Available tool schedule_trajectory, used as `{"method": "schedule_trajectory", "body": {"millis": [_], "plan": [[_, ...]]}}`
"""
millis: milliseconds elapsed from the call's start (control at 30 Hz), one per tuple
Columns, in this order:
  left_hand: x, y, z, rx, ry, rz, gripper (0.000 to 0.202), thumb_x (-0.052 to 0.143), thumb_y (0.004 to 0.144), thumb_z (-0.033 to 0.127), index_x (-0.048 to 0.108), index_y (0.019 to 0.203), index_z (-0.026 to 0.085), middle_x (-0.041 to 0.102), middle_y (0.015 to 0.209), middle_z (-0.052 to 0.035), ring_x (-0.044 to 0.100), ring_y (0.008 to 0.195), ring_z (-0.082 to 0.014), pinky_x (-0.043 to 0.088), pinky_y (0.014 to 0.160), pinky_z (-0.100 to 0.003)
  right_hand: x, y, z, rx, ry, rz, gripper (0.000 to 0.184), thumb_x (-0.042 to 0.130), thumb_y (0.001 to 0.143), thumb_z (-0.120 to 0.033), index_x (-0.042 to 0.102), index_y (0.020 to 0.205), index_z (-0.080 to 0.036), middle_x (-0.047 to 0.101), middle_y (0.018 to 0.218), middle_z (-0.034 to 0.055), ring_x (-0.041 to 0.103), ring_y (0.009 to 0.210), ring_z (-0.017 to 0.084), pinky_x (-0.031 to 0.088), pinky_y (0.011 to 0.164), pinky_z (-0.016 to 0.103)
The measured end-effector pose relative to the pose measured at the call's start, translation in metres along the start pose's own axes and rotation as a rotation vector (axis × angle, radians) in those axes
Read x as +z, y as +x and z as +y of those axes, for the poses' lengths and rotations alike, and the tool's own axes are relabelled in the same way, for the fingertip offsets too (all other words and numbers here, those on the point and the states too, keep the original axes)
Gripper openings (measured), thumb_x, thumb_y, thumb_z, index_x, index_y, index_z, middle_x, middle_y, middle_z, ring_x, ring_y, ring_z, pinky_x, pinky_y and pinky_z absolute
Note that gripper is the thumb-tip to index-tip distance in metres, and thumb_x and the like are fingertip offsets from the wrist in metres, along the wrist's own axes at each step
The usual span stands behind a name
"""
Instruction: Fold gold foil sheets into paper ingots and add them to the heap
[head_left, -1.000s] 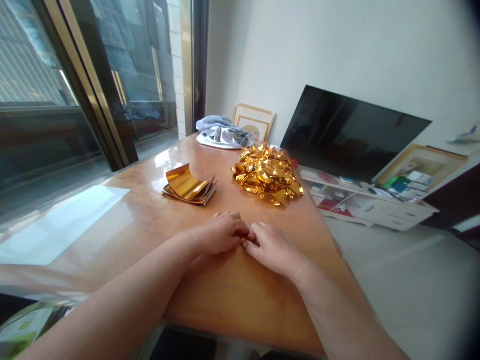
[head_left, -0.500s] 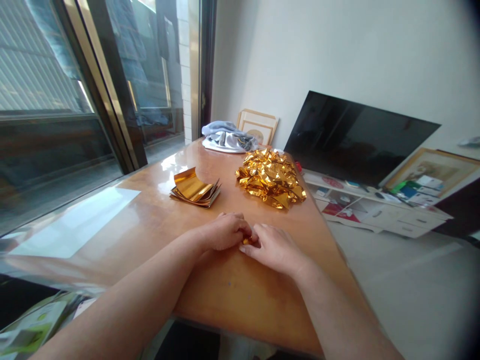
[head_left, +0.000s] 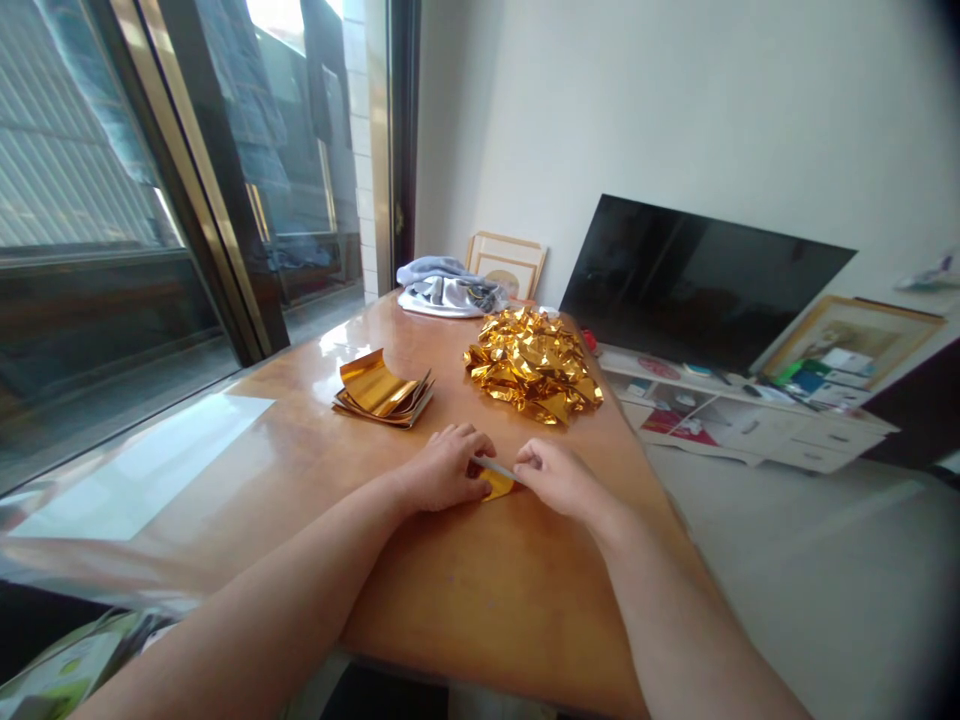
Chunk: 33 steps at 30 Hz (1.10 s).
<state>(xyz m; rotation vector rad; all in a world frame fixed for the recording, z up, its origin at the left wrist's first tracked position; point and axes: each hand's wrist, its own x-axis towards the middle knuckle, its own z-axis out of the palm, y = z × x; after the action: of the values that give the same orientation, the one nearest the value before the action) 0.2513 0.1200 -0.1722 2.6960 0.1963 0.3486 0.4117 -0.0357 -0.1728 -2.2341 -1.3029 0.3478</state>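
Note:
My left hand (head_left: 444,468) and my right hand (head_left: 556,478) rest on a wooden table (head_left: 450,590), both pinching one small piece of gold foil paper (head_left: 496,483) between them. Its gold face and a pale edge show between the fingers. A stack of flat gold foil sheets (head_left: 381,390) lies beyond my left hand, the top sheet curling up. A heap of folded gold foil pieces (head_left: 534,365) sits beyond my right hand.
A bundle of grey-white cloth (head_left: 445,287) lies at the table's far end, near picture frames (head_left: 507,262) leaning on the wall. A dark TV (head_left: 697,285) leans over a low white cabinet (head_left: 750,425) on the right. Glass sliding doors (head_left: 150,200) stand left.
My hands have drawn slightly apart, and the gold foil piece that was hidden between them now shows more. The camera has shifted a little.

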Motion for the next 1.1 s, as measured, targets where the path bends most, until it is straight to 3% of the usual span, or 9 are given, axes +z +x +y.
{"method": "schedule_trajectory", "body": {"millis": [100,400,600,867,967,1100], "plan": [[0.001,0.000,-0.002,-0.064,0.031,0.017,0.050,0.074,0.072,0.039,0.060,0.118,0.025,0.059,0.117,-0.0068,0.054,0.107,-0.0271,0.042,0.089,-0.037,0.005,-0.002,-0.002,0.011,0.047,-0.027,0.007,0.064,0.081,-0.028,0.063,0.080,-0.020,0.066,0.074,-0.0008,0.056,0.067,0.014,0.037,0.061,0.023],[0.001,0.000,-0.005,-0.046,0.003,0.005,0.047,0.072,0.075,0.036,0.060,0.119,0.027,0.059,0.111,-0.0052,0.052,0.107,-0.0267,0.040,0.090,-0.038,0.011,-0.004,-0.001,-0.015,0.096,-0.040,0.017,0.068,0.081,-0.031,0.063,0.093,-0.020,0.066,0.082,0.0000,0.056,0.071,0.015,0.038,0.062,0.023],[0.003,0.001,-0.009,-0.005,-0.027,-0.002,0.034,0.070,0.076,0.031,0.065,0.109,0.025,0.059,0.105,-0.0046,0.054,0.101,-0.0245,0.042,0.088,-0.035,0.012,-0.001,0.004,-0.012,0.108,-0.089,0.015,0.066,0.081,-0.033,0.061,0.083,-0.019,0.063,0.075,-0.0010,0.053,0.066,0.013,0.035,0.058,0.022],[0.011,0.003,-0.014,-0.029,-0.120,0.079,0.055,0.078,0.068,0.033,0.061,0.120,0.024,0.059,0.116,-0.0077,0.055,0.106,-0.0275,0.045,0.089,-0.038,0.010,-0.001,0.000,-0.030,0.216,-0.077,0.009,0.064,0.074,-0.024,0.056,0.073,-0.020,0.058,0.069,-0.0033,0.048,0.063,0.012,0.034,0.058,0.023],[0.019,0.006,-0.015,-0.038,-0.311,0.140,0.065,0.078,0.068,0.029,0.055,0.128,0.022,0.059,0.116,-0.0092,0.059,0.099,-0.0243,0.047,0.085,-0.037,0.004,-0.004,-0.007,-0.021,0.299,-0.079,0.010,0.062,0.074,-0.023,0.054,0.070,-0.020,0.053,0.066,-0.0045,0.045,0.062,0.011,0.032,0.057,0.023],[0.028,0.013,-0.013,-0.150,-0.782,0.241,0.084,0.077,0.072,0.027,0.034,0.143,0.021,0.061,0.109,-0.0076,0.062,0.084,-0.0169,0.050,0.074,-0.031,-0.002,-0.007,-0.016,0.026,0.487,0.022,0.014,0.063,0.077,-0.027,0.052,0.071,-0.020,0.050,0.067,-0.0051,0.043,0.062,0.011,0.032,0.057,0.024]]}}
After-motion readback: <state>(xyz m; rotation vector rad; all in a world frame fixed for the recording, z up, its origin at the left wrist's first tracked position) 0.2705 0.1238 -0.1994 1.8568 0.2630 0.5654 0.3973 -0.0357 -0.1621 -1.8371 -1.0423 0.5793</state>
